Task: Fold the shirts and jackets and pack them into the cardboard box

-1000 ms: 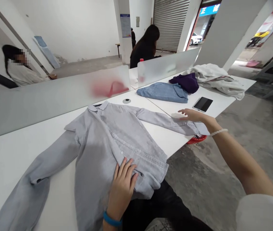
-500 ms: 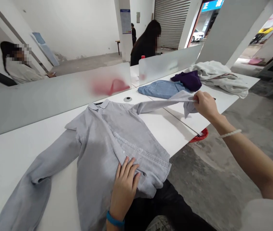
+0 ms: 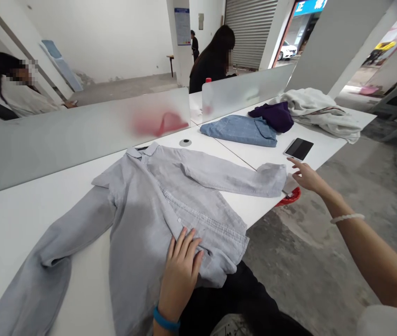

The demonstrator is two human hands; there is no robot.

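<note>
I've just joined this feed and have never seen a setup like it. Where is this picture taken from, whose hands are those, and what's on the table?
There's no machine here: a person is working with two bare hands, and the view comes from a camera worn on their head, looking forward and down. Their left hand lies flat on a grey long-sleeved button shirt, spread out on a white table. Their right hand is open, just beyond the shirt's cuff, and holds nothing. Further along the table are a phone, a blue denim garment, a purple cloth and a white garment.
</note>
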